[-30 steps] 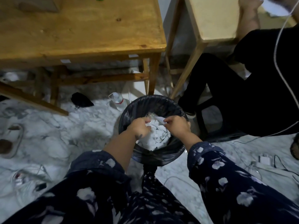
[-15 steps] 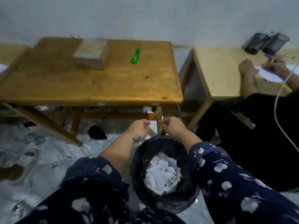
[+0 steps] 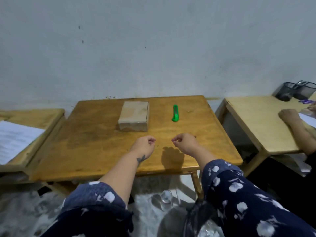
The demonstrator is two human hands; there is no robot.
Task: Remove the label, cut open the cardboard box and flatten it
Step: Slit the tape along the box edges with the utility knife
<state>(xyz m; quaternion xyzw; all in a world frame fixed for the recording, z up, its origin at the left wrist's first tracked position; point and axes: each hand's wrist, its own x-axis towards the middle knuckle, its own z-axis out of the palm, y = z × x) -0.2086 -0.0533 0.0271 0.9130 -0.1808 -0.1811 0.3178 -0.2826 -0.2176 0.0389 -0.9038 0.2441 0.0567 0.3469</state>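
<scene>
A closed brown cardboard box lies on the wooden table, towards its far side. To its right lies a green utility knife. My left hand hovers above the table's near middle with its fingers curled in and nothing visible in them. My right hand is a little to the right of it, fingers curled too, thumb and fingertips pinched together. Both hands are apart from the box and the knife.
A second table at the right has another person's hand and black mesh pen holders. A left table carries white paper. A black bin bag and a plastic bottle sit below on the floor.
My view has lifted from the bin on the floor up to the table. Both hands rose from the paper scraps in the bin to above the tabletop.
</scene>
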